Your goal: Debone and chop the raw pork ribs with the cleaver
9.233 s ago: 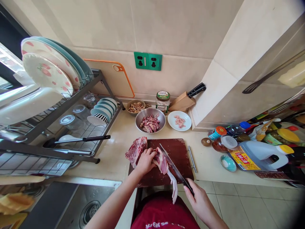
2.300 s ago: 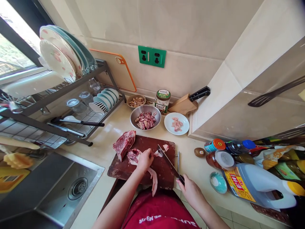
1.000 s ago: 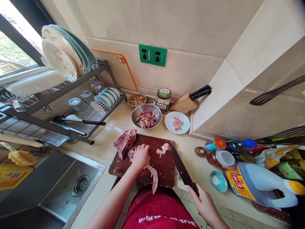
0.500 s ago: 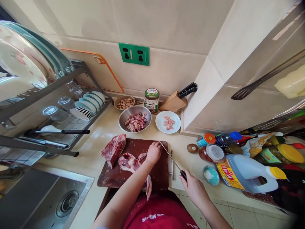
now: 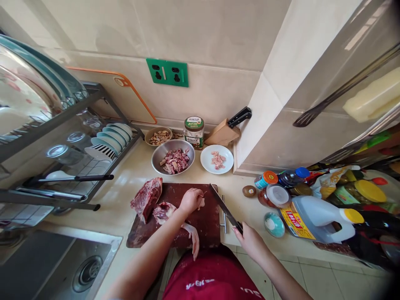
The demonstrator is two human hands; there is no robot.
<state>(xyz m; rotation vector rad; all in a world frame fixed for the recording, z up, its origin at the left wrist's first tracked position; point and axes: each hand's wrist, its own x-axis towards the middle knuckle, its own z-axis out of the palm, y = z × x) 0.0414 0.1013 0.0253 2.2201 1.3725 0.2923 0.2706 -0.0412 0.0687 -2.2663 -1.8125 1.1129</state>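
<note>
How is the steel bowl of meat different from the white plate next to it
The steel bowl is deep and metallic, while the white plate is shallow and flat. The steel bowl holds a heap of dark red meat chunks; the white plate carries only a few pale pink scraps. The bowl looks somewhat wider than the plate. Both are round, stand side by side behind the cutting board, and hold cut raw meat.

left hand (image 5: 190, 199) pinching pale meat scrap (image 5: 201, 203) on cutting board (image 5: 206, 225) | right hand (image 5: 250, 239) gripping knife (image 5: 225, 209), blade over board's right edge | metal bowl (image 5: 173, 157) of cut meat behind
</note>
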